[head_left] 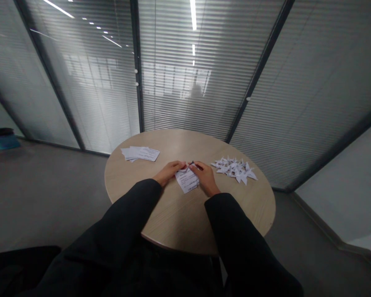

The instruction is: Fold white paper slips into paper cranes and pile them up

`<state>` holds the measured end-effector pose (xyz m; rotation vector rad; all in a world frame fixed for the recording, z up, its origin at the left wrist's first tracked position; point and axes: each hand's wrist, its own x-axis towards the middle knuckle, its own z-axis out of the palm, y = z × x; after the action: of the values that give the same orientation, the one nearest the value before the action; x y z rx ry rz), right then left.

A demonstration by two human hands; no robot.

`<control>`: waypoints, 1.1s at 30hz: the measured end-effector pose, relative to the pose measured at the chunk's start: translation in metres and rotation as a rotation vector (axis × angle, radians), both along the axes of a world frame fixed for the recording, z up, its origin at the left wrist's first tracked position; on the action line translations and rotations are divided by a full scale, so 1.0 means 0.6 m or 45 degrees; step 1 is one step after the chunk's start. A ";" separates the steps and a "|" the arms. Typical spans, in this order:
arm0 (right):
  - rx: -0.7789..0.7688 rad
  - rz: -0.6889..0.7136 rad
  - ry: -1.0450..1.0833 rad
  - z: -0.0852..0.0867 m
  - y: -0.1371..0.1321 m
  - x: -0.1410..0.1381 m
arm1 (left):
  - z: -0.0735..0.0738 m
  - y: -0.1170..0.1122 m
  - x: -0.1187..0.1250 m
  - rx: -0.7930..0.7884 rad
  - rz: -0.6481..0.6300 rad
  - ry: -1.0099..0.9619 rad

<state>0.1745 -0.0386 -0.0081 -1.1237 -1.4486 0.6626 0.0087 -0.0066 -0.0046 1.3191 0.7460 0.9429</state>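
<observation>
A white printed sheet of paper lies on the round wooden table between my hands. My left hand rests on the sheet's left top corner, fingers closed in a pinch on the paper's edge. My right hand presses the right side of the sheet, its fingertips pinched at the top edge, where a small dark tip shows that I cannot make out. Both sleeves are black.
A stack of printed sheets lies at the table's far left. A pile of several folded white paper cranes sits to the right of my right hand. Glass walls with blinds stand behind the table.
</observation>
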 end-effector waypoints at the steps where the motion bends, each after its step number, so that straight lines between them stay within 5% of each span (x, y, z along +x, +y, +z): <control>1: -0.017 0.017 0.009 0.000 0.000 0.000 | 0.000 0.000 -0.001 -0.020 -0.048 -0.023; 5: -0.054 0.084 -0.017 -0.001 0.001 0.000 | -0.001 0.001 -0.004 -0.082 -0.146 -0.047; 22: -0.238 0.155 0.256 -0.007 0.008 0.004 | 0.003 0.005 -0.004 0.009 0.105 -0.037; 33: -0.307 0.185 0.360 -0.005 0.008 0.003 | 0.000 0.006 -0.002 0.091 0.055 0.020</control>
<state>0.1765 -0.0341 -0.0109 -1.0629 -1.2375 1.0770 0.0073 -0.0031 -0.0047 1.3786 0.7610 1.0025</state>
